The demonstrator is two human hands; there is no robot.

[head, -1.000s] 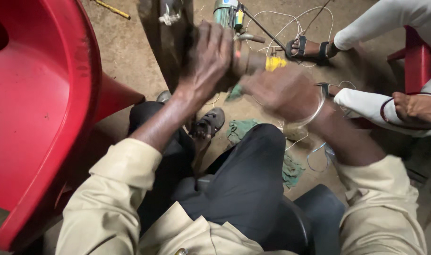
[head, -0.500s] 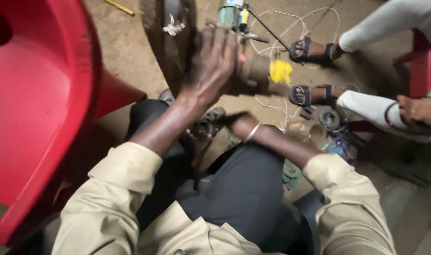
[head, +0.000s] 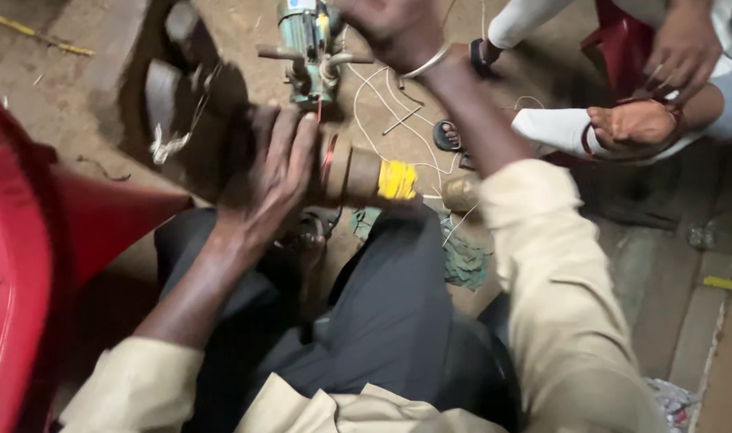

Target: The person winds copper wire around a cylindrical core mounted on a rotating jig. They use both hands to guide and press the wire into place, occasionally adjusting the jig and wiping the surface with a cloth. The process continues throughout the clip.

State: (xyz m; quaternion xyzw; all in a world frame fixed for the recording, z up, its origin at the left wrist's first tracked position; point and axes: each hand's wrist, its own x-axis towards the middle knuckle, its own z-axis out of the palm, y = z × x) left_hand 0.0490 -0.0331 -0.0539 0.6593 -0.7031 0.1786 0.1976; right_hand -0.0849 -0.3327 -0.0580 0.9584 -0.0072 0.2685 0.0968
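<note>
Since half a second ago, the right hand has lifted from low beside the knee to the top of the view, above the small green metal pump on the dirt floor. Its fingers look curled inward, but what they grip, if anything, is cut off by the frame edge; I cannot tell. A silver bangle sits at that wrist.

The left hand has stayed wrapped over the rusty brown cylindrical motor core, fingers closed down around its near end, gripping it. The core lies roughly level above the person's dark trousers, with a ring of copper-red wire around it and a band of yellow tape near its far end. Thin white wires trail over the floor behind it.

A red plastic chair fills the left side. At upper right, another person's hands rest on a white-trousered leg.
</note>
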